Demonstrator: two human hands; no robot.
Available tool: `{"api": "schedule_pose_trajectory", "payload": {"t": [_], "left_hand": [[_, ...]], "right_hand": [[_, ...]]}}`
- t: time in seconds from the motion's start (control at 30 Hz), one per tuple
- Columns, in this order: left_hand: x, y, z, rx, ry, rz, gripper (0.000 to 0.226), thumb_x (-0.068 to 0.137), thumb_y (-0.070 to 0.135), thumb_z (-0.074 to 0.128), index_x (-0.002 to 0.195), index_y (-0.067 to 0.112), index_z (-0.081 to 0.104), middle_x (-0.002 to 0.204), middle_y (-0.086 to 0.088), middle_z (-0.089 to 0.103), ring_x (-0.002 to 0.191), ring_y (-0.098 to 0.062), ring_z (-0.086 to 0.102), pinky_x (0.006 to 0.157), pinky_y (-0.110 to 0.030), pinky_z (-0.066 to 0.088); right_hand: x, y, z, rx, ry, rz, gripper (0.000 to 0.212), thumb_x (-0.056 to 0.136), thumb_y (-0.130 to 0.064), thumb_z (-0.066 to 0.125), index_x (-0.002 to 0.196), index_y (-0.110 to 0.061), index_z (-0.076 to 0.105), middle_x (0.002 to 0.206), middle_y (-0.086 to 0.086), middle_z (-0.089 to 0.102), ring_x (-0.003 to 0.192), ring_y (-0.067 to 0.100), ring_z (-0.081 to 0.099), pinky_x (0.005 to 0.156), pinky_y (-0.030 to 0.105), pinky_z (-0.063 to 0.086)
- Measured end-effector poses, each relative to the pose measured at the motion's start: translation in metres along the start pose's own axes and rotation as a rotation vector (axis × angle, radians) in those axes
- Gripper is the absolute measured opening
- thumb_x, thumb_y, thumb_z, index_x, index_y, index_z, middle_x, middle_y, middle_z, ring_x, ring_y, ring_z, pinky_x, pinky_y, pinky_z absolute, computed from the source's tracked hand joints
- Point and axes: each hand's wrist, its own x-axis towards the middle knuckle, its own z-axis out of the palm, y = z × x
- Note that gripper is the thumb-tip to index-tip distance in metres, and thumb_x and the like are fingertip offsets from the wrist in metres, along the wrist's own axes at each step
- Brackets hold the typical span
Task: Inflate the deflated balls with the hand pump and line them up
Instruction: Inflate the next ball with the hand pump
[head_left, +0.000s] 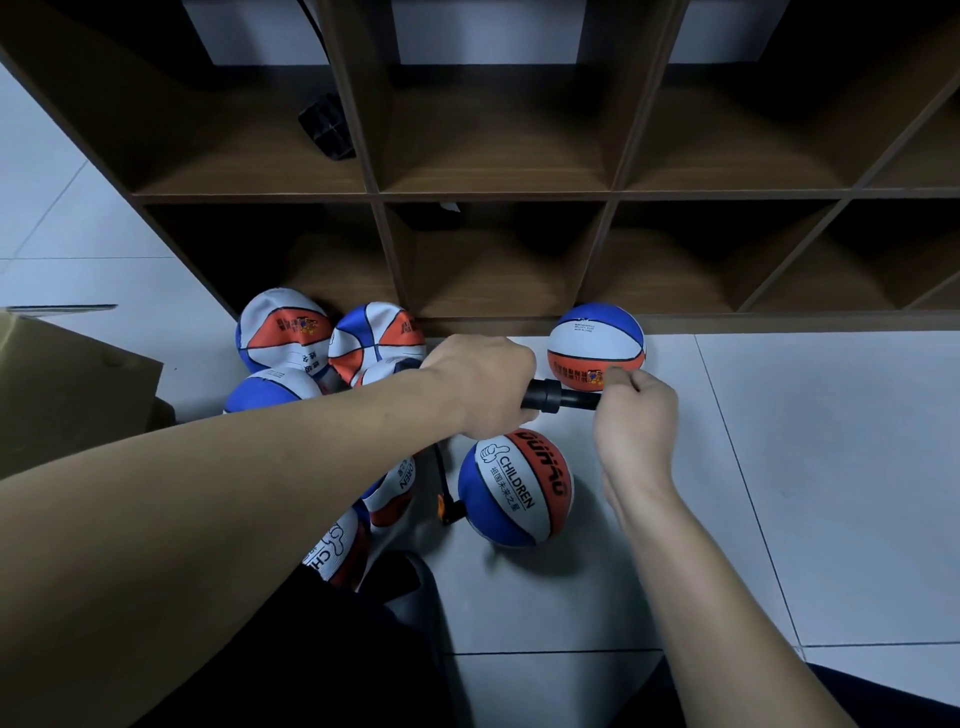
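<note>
1. Left hand (480, 384): fingers curled tight round the near end of the black hand pump (558, 397), which lies roughly level between the two hands

2. Right hand (636, 415): fingers curled round the pump's other end; whether this is the handle or the barrel cannot be told, since the fist hides it

3. A thin black hose (441, 470) drops from below the left hand to an orange-and-black fitting (449, 511) that meets the left side of the CHILDREN ball (514, 488)

4. CHILDREN ball: blue, white and orange, round in outline, resting on the light tiled floor (805, 493) directly below the pump

5. A second round ball (596, 345) of the same colours sits on the floor against the foot of the brown shelf unit (493, 195), just beyond the right hand's knuckles and apart from the CHILDREN ball

6. Flat, creased balls (332, 343) lie heaped to the left at the shelf's foot; further ones (343, 545) show below the left forearm, partly hidden by it

7. A brown cardboard box (67, 395) stands at the left edge, near the heap

8. Shelf unit: open square compartments; a black ribbed object (327, 130) lies in an upper left compartment, its nature not discernible

9. A dark-clothed leg (363, 649) of the person fills the lower centre of the view
</note>
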Motion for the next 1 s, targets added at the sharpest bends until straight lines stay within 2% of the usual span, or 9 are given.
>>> {"api": "schedule_pose_trajectory", "payload": {"t": [0.1, 0.27, 0.37, 0.5, 0.6, 0.7, 0.8, 0.93, 1.0], "left_hand": [[0.000, 0.000, 0.004, -0.019, 0.010, -0.001, 0.038, 0.100, 0.052, 0.062, 0.074, 0.029, 0.046, 0.077, 0.005, 0.059, 0.066, -0.015, 0.054, 0.060, -0.033, 0.044], [0.000, 0.002, 0.006, -0.008, 0.028, 0.041, 0.039, 0.099, 0.050, 0.060, 0.072, 0.028, 0.044, 0.075, 0.006, 0.056, 0.064, -0.014, 0.051, 0.057, -0.032, 0.038], [0.002, 0.003, 0.007, -0.018, 0.020, 0.047, 0.041, 0.099, 0.052, 0.063, 0.072, 0.029, 0.043, 0.075, 0.006, 0.055, 0.064, -0.013, 0.051, 0.058, -0.032, 0.039], [0.006, 0.000, 0.005, -0.081, -0.032, 0.049, 0.038, 0.099, 0.052, 0.065, 0.075, 0.029, 0.047, 0.076, 0.006, 0.057, 0.067, -0.012, 0.053, 0.059, -0.033, 0.040], [0.006, -0.012, 0.000, -0.125, -0.107, 0.026, 0.036, 0.099, 0.054, 0.067, 0.078, 0.028, 0.053, 0.076, 0.005, 0.061, 0.068, -0.013, 0.057, 0.059, -0.033, 0.043], [0.006, -0.024, -0.002, -0.173, -0.141, -0.004, 0.036, 0.097, 0.055, 0.069, 0.080, 0.025, 0.061, 0.073, 0.003, 0.064, 0.069, -0.019, 0.063, 0.066, -0.038, 0.055], [0.005, -0.020, -0.003, -0.141, -0.117, -0.007, 0.036, 0.097, 0.055, 0.068, 0.079, 0.026, 0.058, 0.072, 0.004, 0.062, 0.067, -0.019, 0.061, 0.061, -0.036, 0.051], [0.005, -0.015, -0.004, -0.085, -0.029, -0.016, 0.034, 0.099, 0.052, 0.065, 0.078, 0.028, 0.056, 0.075, 0.006, 0.061, 0.068, -0.017, 0.060, 0.060, -0.033, 0.049], [0.004, -0.013, -0.007, -0.081, 0.005, -0.019, 0.031, 0.099, 0.049, 0.064, 0.077, 0.027, 0.057, 0.075, 0.006, 0.062, 0.068, -0.017, 0.060, 0.059, -0.033, 0.047]], "right_hand": [[-0.008, 0.002, 0.012, -0.018, -0.032, -0.036, 0.033, 0.102, -0.029, 0.052, 0.090, -0.001, 0.063, 0.077, 0.009, 0.066, 0.070, 0.024, 0.055, 0.070, 0.037, 0.048], [-0.021, 0.000, 0.022, -0.039, -0.089, -0.066, 0.037, 0.107, -0.035, 0.049, 0.075, -0.016, 0.055, 0.080, 0.002, 0.061, 0.073, 0.024, 0.053, 0.075, 0.042, 0.046], [-0.016, -0.001, 0.018, -0.010, -0.145, -0.020, 0.035, 0.106, -0.036, 0.053, 0.086, -0.009, 0.065, 0.086, 0.011, 0.070, 0.077, 0.025, 0.060, 0.077, 0.042, 0.051], [-0.001, -0.006, 0.003, -0.020, -0.192, 0.012, 0.035, 0.101, -0.036, 0.060, 0.090, -0.004, 0.067, 0.073, -0.002, 0.059, 0.070, 0.020, 0.050, 0.067, 0.035, 0.042], [0.018, -0.011, -0.020, -0.013, -0.115, 0.063, 0.036, 0.099, -0.033, 0.063, 0.069, -0.015, 0.053, 0.064, 0.000, 0.046, 0.058, 0.021, 0.037, 0.055, 0.031, 0.030], [0.036, -0.017, -0.043, 0.038, -0.016, 0.153, 0.030, 0.096, -0.030, 0.064, 0.076, -0.019, 0.045, 0.072, 0.008, 0.032, 0.059, 0.023, 0.023, 0.053, 0.032, 0.018], [0.036, -0.019, -0.047, 0.069, 0.051, 0.156, 0.020, 0.091, -0.024, 0.060, 0.078, -0.015, 0.048, 0.070, 0.005, 0.028, 0.064, 0.026, 0.021, 0.057, 0.039, 0.017], [0.021, -0.016, -0.032, 0.102, 0.098, 0.052, 0.045, 0.096, -0.015, 0.055, 0.063, -0.020, 0.025, 0.049, -0.012, 0.021, 0.056, 0.017, 0.020, 0.061, 0.038, 0.016], [0.013, -0.017, -0.025, 0.090, 0.093, 0.006, 0.052, 0.100, -0.017, 0.054, 0.058, -0.023, 0.025, 0.045, -0.013, 0.025, 0.053, 0.015, 0.021, 0.060, 0.037, 0.019]]}}
